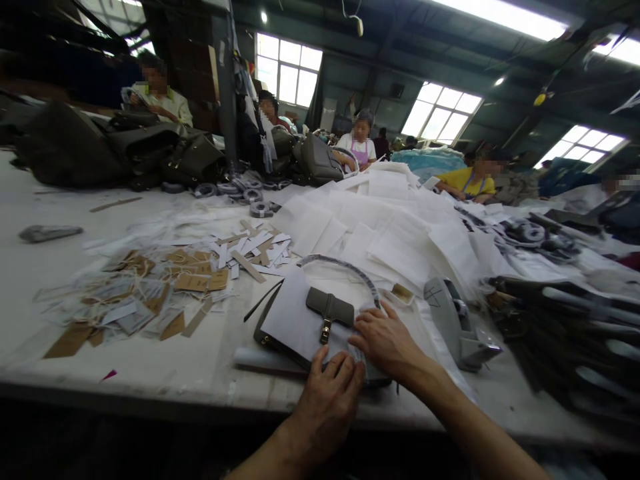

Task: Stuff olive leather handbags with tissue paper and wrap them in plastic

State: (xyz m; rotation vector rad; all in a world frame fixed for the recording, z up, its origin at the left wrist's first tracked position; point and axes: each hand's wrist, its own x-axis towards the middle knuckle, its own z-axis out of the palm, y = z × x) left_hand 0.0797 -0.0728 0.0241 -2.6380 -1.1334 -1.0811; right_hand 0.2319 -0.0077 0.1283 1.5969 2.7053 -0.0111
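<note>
A dark grey-green handbag (264, 327) lies on its back on the table before me, its wrapped handle (345, 261) arching away. A white sheet (290, 308) covers much of its front. Over the sheet lies a short flap (340, 311) with a strap and gold clasp (325, 329). My left hand (333, 390) rests on the near part of the bag, fingers bent and slightly apart, one fingertip just below the clasp. My right hand (387, 337) lies over the bag's right side by the flap, fingers stretched out. Neither hand visibly grips anything.
Tags in clear bags (195, 281) and card strips (250, 253) lie left. Behind the bag rises a heap of white sheets (400, 220). A tape dispenser (457, 327) and stacked dark bags (560, 333) stand right. Several people work beyond, near more bags (80, 147).
</note>
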